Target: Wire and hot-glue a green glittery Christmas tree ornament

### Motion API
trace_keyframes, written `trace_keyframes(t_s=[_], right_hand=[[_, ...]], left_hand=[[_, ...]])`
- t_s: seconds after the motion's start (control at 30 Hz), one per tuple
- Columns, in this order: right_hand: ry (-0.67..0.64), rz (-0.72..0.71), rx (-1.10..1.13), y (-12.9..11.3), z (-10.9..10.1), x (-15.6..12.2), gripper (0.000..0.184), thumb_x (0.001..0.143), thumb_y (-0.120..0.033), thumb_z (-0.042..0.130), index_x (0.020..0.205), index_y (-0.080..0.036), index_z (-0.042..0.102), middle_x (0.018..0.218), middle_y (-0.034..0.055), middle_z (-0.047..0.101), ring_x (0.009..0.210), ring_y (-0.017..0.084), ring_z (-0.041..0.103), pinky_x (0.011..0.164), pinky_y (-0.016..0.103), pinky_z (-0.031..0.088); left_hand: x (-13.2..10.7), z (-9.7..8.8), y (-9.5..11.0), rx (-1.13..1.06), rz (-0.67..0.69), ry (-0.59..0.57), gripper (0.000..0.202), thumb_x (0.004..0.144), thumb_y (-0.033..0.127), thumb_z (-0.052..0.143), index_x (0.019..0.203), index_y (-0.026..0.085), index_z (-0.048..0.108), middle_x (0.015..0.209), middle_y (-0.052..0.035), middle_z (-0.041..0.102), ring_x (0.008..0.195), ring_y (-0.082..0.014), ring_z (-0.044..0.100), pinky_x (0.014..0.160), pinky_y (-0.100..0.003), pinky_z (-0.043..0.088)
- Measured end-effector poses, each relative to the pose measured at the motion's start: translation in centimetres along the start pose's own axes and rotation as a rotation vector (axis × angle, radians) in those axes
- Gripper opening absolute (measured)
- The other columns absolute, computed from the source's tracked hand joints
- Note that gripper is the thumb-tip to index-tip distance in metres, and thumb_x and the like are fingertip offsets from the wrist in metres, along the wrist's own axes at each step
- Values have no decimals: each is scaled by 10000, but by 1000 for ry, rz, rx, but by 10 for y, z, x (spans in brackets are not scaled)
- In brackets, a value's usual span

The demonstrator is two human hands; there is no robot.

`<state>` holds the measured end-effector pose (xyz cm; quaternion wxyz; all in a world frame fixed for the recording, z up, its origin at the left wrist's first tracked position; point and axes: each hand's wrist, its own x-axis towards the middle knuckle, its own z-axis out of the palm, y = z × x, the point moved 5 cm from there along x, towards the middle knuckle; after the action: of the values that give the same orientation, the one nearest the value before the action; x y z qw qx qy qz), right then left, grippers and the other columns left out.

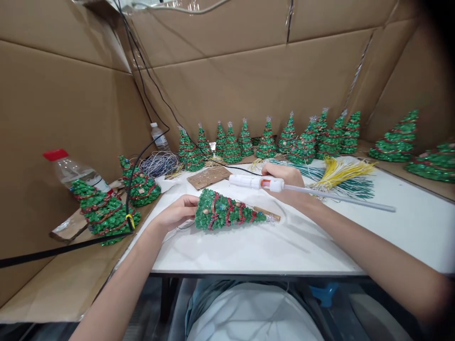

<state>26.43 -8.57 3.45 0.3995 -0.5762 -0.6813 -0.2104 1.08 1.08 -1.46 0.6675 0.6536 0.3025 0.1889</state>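
Observation:
A small green Christmas tree (227, 211) with red garlands lies on its side over the white table, its tip pointing right. My left hand (178, 211) grips it at the base, with the fingers partly hidden behind it. Beyond the tree, my right hand (286, 182) is closed around a white hot glue gun (245, 181). The gun's nozzle points left, and a long glue stick (341, 199) sticks out of its back end to the right. A short brown stick (266, 213) lies behind the tree's tip.
Several finished-looking trees (268, 142) stand along the cardboard wall (227, 71). Yellow and green wire bundles (337, 173) lie at the right. A brown cardboard piece (208, 177) rests behind the tree. At the left are more trees (103, 210), a red-capped bottle (76, 173) and black cables (142, 156).

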Motion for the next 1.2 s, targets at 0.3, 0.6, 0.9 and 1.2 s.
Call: trace_keyframes(t_s=[0.3, 0.6, 0.9, 1.2], right_hand=[[-319, 32, -188, 36, 12, -1, 170, 799, -227, 475, 955, -179, 524, 932, 100, 646, 853, 226, 554, 681, 284, 322], [-469, 76, -261, 64, 32, -8, 218, 836, -352, 511, 970, -180, 502, 951, 114, 631, 897, 259, 551, 708, 311, 324], [-539, 18, -268, 52, 43, -14, 189, 842, -282, 487, 976, -152, 514, 961, 140, 633, 906, 265, 536, 716, 323, 323], [-574, 6, -229, 54, 51, -18, 228, 769, -98, 471, 981, -161, 528, 1027, 129, 631, 966, 250, 524, 793, 327, 346]], left_hand=[[-1, 3, 2, 11, 19, -52, 247, 551, 282, 804, 703, 107, 720, 644, -37, 660, 573, -105, 534, 566, -210, 390], [-2, 5, 4, 14, 52, -98, 213, 579, 264, 786, 722, 117, 726, 683, -38, 682, 599, -109, 567, 577, -201, 405], [-2, 4, 2, 10, 46, -89, 244, 584, 259, 779, 775, 113, 734, 729, -55, 699, 632, -120, 592, 605, -205, 427], [-2, 3, 3, 32, 81, -86, 221, 607, 242, 758, 767, 93, 724, 684, -54, 677, 575, -105, 558, 543, -198, 394]])
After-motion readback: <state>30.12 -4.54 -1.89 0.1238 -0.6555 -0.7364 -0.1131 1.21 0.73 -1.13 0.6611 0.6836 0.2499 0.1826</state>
